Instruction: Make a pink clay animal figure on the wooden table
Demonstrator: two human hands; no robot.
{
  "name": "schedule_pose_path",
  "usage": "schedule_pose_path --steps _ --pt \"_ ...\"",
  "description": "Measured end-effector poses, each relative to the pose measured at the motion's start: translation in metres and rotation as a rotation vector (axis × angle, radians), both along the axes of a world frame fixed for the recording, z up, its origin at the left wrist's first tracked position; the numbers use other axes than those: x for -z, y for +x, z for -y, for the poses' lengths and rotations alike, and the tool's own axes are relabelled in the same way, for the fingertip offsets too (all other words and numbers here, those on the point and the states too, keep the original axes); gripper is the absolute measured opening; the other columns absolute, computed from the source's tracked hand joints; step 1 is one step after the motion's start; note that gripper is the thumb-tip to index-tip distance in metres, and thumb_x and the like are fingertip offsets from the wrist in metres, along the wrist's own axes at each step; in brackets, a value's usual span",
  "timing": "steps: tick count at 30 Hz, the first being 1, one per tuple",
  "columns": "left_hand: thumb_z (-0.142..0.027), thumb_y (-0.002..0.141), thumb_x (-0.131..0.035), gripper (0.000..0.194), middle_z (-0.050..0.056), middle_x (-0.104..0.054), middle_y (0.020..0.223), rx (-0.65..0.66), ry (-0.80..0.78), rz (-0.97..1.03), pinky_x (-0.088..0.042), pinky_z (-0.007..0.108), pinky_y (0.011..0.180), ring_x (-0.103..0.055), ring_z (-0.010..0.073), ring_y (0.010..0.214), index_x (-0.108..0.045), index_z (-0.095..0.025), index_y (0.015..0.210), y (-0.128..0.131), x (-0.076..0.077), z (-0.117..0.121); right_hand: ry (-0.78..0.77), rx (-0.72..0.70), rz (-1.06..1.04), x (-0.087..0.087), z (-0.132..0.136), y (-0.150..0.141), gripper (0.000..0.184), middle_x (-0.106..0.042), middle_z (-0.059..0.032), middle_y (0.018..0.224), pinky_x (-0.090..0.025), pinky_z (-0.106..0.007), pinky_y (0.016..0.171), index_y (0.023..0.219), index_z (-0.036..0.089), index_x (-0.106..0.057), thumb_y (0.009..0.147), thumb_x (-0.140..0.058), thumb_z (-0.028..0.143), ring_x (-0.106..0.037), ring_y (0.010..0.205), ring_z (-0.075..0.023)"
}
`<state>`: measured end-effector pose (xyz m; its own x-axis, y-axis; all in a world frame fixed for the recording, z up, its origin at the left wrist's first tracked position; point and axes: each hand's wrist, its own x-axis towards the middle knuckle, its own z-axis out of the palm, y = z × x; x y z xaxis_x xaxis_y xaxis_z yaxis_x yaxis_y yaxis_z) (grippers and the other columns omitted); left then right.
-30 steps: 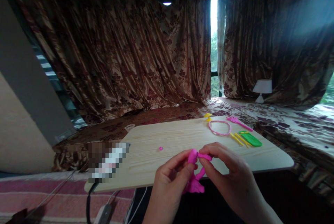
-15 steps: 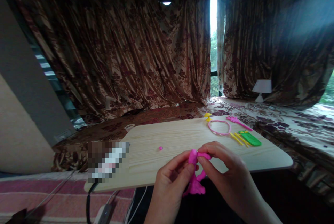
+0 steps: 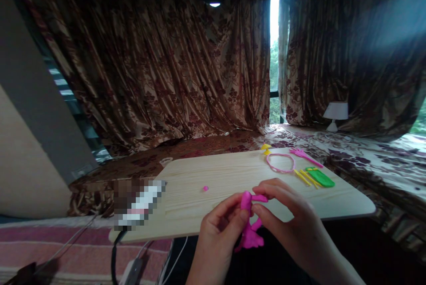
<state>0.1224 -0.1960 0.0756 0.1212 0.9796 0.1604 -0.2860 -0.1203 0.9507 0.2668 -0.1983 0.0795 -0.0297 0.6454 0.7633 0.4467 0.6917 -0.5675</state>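
A bright pink clay figure (image 3: 246, 201), with a thick upright stem, a thin side strip and a wide ragged lower end, is held above the near edge of the table. My left hand (image 3: 222, 227) pinches its stem between thumb and fingers. On the other side, my right hand (image 3: 286, 214) has thumb and forefinger apart, with the thin pink strip (image 3: 260, 198) lying between them. The thumb tip is close to the stem; whether it touches I cannot tell. Part of the figure is hidden behind my left fingers.
On the wooden table (image 3: 199, 214) lie a small pink ball (image 3: 205, 188), a pink ring (image 3: 281, 169), a pink hand-shaped stick (image 3: 306, 157), yellow strips (image 3: 304, 177), a green slab (image 3: 321, 177) and a yellow piece (image 3: 266, 149). A blurred-out device (image 3: 143, 205) sits at left.
The right thumb and forefinger, earlier pinched on the thin strip, have spread apart. My left hand keeps its hold on the stem. The view has shifted slightly.
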Motion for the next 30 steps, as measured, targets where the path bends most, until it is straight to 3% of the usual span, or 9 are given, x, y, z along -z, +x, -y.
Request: schedule_pose_path --steps 5,7,9,12,16,19,23,26,30 --pt "-0.026 0.069 -0.074 0.028 0.002 -0.071 0.079 -0.035 -0.032 0.007 -0.047 0.018 0.065 -0.063 0.0121 0.073 -0.071 -0.020 0.096 -0.004 0.002 -0.004 -0.019 0.077 0.007 -0.003 -0.007 0.020 0.032 -0.065 -0.0009 0.097 -0.050 -0.026 0.082 0.114 0.026 -0.057 0.082 -0.063 0.024 -0.061 0.088 -0.0149" --pt "-0.025 0.067 -0.075 0.028 0.003 -0.071 0.082 -0.074 -0.032 0.025 -0.049 0.018 0.066 -0.063 0.0118 0.074 -0.071 -0.018 0.094 -0.008 0.004 -0.008 -0.058 0.147 0.025 0.002 -0.022 0.042 0.024 -0.066 -0.0020 0.099 -0.050 -0.027 0.080 0.109 0.025 -0.060 0.086 -0.058 0.028 -0.062 0.088 -0.0156" --pt "-0.025 0.065 -0.077 0.029 0.003 -0.070 0.082 -0.118 -0.032 0.040 -0.051 0.018 0.064 -0.063 0.0120 0.073 -0.071 -0.017 0.092 -0.013 0.006 -0.013 -0.117 0.201 0.097 0.016 -0.044 0.065 0.014 -0.067 -0.0029 0.095 -0.051 -0.028 0.077 0.094 0.023 -0.065 0.085 -0.057 0.030 -0.063 0.086 -0.0168" --pt "-0.029 0.065 -0.076 0.033 0.002 -0.068 0.078 -0.143 -0.074 0.018 -0.054 0.022 0.055 -0.065 0.0146 0.069 -0.069 -0.017 0.096 -0.019 0.009 -0.021 -0.200 0.199 0.194 0.050 -0.076 0.083 0.015 -0.068 -0.0060 0.089 -0.053 -0.029 0.072 0.087 0.019 -0.067 0.084 -0.054 0.026 -0.063 0.084 -0.0190" --pt "-0.033 0.068 -0.074 0.039 0.004 -0.069 0.080 -0.144 -0.076 -0.078 -0.055 0.024 0.052 -0.067 0.0169 0.067 -0.066 -0.017 0.103 -0.026 0.013 -0.029 -0.261 0.187 0.299 0.090 -0.097 0.068 0.015 -0.068 -0.0068 0.086 -0.051 -0.032 0.074 0.088 0.018 -0.069 0.078 -0.060 0.024 -0.063 0.081 -0.0206" --pt "-0.035 0.072 -0.071 0.039 0.005 -0.070 0.091 -0.152 -0.041 -0.172 -0.055 0.023 0.054 -0.068 0.0153 0.064 -0.064 -0.017 0.106 -0.031 0.017 -0.033 -0.281 0.229 0.345 0.104 -0.102 0.046 0.021 -0.067 -0.0096 0.089 -0.047 -0.036 0.080 0.095 0.017 -0.070 0.078 -0.062 0.026 -0.061 0.086 -0.0241" --pt "-0.036 0.078 -0.066 0.033 0.005 -0.066 0.109 -0.156 0.025 -0.295 -0.056 0.021 0.055 -0.070 0.0139 0.065 -0.063 -0.022 0.108 -0.037 0.020 -0.035 -0.299 0.263 0.375 0.106 -0.108 0.030 0.012 -0.066 -0.0096 0.082 -0.044 -0.036 0.078 0.080 0.019 -0.072 0.077 -0.062 0.025 -0.060 0.083 -0.0250" --pt "-0.035 0.079 -0.064 0.029 0.004 -0.062 0.116 -0.158 0.090 -0.331 -0.057 0.020 0.055 -0.069 0.0173 0.080 -0.064 -0.024 0.107 -0.038 0.018 -0.032 -0.291 0.243 0.357 0.101 -0.105 0.027 0.012 -0.065 -0.0082 0.077 -0.045 -0.035 0.075 0.071 0.019 -0.070 0.078 -0.060 0.021 -0.060 0.080 -0.0235" --pt "-0.033 0.082 -0.061 0.025 0.004 -0.061 0.115 -0.140 0.182 -0.331 -0.061 0.026 0.062 -0.062 0.0231 0.099 -0.066 -0.023 0.104 -0.036 0.014 -0.027 -0.256 0.149 0.271 0.076 -0.071 0.020 0.015 -0.066 -0.0046 0.082 -0.048 -0.028 0.073 0.085 0.020 -0.068 0.087 -0.053 0.025 -0.061 0.077 -0.0176"
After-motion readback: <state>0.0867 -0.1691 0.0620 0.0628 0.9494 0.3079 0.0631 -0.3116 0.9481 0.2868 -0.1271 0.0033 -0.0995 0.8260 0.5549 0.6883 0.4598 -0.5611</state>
